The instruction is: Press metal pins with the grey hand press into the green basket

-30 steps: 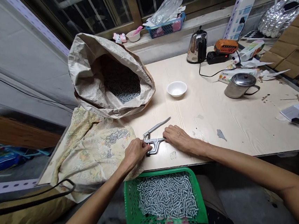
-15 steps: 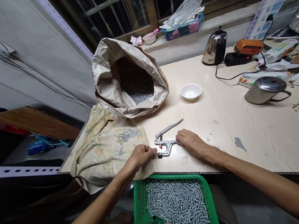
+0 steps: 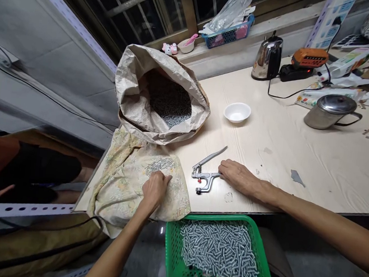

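Progress likely midway: basket point(image 3: 173, 250) below tabletop's front edge well filled, sack point(image 3: 133, 90) far from empty | left hand point(image 3: 155, 188) curled over pile point(image 3: 160, 164), grasp unclear | right hand point(image 3: 238, 176) holds pliers point(image 3: 205, 171)

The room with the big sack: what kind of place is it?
Likely a small home workshop: a sack and green basket full of tiny metal parts, plus press pliers and a kettle.

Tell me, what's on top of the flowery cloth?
A little heap of small metal pieces lies on the cloth, with the left hand resting right beside it. Whatever is under that hand is hidden.
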### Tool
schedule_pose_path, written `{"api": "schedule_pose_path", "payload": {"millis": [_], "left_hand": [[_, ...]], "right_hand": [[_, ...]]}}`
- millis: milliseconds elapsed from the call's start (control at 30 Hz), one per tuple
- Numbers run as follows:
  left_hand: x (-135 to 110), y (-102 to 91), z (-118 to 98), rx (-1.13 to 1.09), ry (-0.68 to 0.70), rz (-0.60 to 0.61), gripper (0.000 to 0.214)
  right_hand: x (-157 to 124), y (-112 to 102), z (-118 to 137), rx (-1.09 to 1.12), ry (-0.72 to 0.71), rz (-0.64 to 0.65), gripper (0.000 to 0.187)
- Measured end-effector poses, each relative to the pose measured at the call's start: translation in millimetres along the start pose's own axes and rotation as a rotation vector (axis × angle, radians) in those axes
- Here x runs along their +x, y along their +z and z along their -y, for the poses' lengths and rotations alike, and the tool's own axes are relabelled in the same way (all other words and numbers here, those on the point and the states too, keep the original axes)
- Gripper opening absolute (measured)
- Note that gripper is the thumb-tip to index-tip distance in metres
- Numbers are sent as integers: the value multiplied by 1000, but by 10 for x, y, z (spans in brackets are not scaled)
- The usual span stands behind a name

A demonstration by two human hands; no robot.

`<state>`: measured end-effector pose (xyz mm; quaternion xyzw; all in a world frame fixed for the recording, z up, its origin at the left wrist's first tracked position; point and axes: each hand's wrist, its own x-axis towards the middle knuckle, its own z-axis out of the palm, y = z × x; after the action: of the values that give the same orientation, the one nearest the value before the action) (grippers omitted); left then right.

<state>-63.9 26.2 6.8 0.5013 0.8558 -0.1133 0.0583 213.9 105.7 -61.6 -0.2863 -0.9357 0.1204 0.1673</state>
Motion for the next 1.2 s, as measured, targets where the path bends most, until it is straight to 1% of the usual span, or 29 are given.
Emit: {"api": "schedule_pose_path", "payload": {"millis": [67,100,200,267,333,367,433,567,667,800,900,1000,1200], "left_hand": [[81,32,58,-77,-5,24,25],[81,33,72,-130,15,9,24],[-42,-7,34,-384,128,-61,23],[-185,-31,-68,-616,181,-32,26],[-333,-16,-208,-821,222,10,32],[-398,11,-281,-892,245,8,33],[-501,96,-409,-967,286,-35,31],[-591,285,-539,-1001,311,-95,25],[-597,344,-560,-1001,308,-96,25],[-575,315,-563,-970,308,-61,25],[-550,282,-563,-916,280,-40,25],[-533,272,-575,-880,256,-38,25],[-535,306,-630,-883,281,-44,29]], "right_hand": [[1,17,-14,-14,-2,-1,18],[0,19,-17,-19,-9,1,18],[-23,-2,-3,-53,-51,-10,19],[-52,-33,31,-113,-93,-39,23],[-83,-73,80,-196,-129,-82,27],[-97,-93,106,-238,-149,-106,29],[-118,-133,155,-310,-182,-149,30],[-128,-182,205,-376,-210,-173,32],[-121,-183,191,-377,-212,-164,32],[-112,-161,145,-344,-201,-141,32],[-108,-136,112,-302,-178,-104,32],[-109,-109,85,-294,-162,-77,30],[-115,-106,71,-278,-160,-46,28]]}}
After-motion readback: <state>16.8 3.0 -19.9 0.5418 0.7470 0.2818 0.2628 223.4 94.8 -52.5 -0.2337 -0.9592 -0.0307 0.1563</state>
